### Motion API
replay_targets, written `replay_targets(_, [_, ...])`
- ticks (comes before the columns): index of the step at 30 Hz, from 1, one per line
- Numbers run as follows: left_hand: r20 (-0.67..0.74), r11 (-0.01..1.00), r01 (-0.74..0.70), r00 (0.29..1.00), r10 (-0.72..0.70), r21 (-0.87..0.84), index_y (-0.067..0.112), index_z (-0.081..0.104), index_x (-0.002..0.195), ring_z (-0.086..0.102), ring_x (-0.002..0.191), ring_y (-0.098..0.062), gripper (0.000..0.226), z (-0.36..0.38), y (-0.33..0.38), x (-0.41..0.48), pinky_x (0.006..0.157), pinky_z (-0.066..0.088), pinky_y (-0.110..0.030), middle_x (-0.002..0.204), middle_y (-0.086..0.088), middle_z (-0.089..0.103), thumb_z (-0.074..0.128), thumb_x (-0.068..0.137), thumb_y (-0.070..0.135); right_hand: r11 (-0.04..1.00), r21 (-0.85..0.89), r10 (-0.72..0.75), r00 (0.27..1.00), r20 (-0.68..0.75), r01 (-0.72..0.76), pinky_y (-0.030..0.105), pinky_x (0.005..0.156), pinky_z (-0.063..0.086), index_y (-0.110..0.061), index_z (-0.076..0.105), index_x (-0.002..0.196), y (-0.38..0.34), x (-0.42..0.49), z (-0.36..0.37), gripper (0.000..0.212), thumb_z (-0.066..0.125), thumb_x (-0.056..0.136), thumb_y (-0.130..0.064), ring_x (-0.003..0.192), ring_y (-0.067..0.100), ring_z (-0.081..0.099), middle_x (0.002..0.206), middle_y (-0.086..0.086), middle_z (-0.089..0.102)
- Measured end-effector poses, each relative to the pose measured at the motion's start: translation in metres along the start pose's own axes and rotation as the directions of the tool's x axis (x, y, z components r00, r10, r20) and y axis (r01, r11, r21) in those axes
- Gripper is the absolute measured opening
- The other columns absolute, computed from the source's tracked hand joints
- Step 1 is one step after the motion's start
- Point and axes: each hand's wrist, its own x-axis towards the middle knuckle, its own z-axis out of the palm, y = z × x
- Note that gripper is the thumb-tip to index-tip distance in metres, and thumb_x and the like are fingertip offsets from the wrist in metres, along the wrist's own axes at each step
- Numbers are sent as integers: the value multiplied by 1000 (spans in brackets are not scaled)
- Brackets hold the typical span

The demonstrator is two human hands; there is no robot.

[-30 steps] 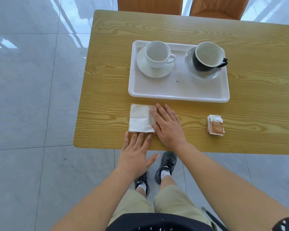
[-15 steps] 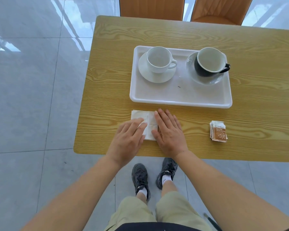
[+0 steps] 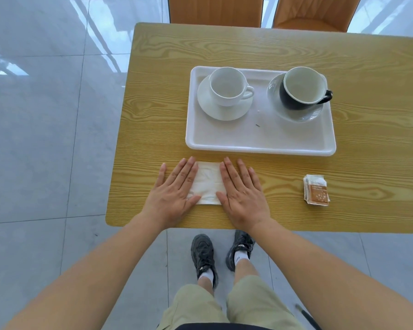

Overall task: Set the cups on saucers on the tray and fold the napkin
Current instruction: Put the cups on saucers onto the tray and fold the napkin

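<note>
A white tray lies on the wooden table. On its left a white cup stands on a white saucer. To the right, a black cup with a pale inside stands on a glassy grey saucer. A folded white napkin lies near the table's front edge, below the tray. My left hand presses flat on its left side and my right hand flat on its right side, fingers spread.
A small stack of brown and white sachets lies at the front right of the table. Two orange chair backs stand at the far side. My shoes rest on the grey tiled floor.
My left hand moved from the table's front edge up onto the napkin's left side and flattened. The right hand stayed flat on the right side.
</note>
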Motion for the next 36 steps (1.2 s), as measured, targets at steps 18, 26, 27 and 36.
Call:
replay_targets(18, [4, 997, 57, 998, -57, -51, 18, 11, 161, 4, 156, -27, 76, 12, 28, -63, 122, 2, -59, 170, 2, 6, 19, 100, 62, 1000, -7, -17, 999, 36, 17, 52, 124, -2, -26, 3, 161, 0, -42, 9, 67, 14, 103, -57, 156, 27, -7, 170, 3, -5])
replay_targets(26, [2, 993, 5, 1000, -4, -117, 15, 8, 161, 0, 156, -26, 94, -2, 27, -68, 121, 3, -63, 170, 1, 0, 47, 92, 66, 990, 125, -73, 997, 5, 72, 56, 124, 6, -23, 20, 160, -6, -55, -7, 70, 30, 100, -57, 156, 27, 2, 169, 1, 8])
replay_targets(27, [-39, 992, -26, 999, 21, -126, 12, 19, 160, 10, 156, -27, 90, -4, 29, -69, 120, 12, -66, 169, -3, 11, 59, 92, 55, 985, 108, -132, 991, -21, 133, 58, 123, 13, -18, 28, 158, -5, -60, -7, 71, 38, 98, -55, 156, 27, 9, 168, 3, 16])
replay_targets(36, [-375, 983, -158, 920, 113, -90, 7, 73, 114, 67, 116, -31, 46, 4, 49, -67, 100, 48, -59, 124, -11, 70, 85, 70, 9, 979, 93, -159, 968, -194, 179, 58, 115, 34, -13, 60, 138, -11, -71, 2, 56, 74, 84, -20, 144, 28, 42, 151, 3, 51])
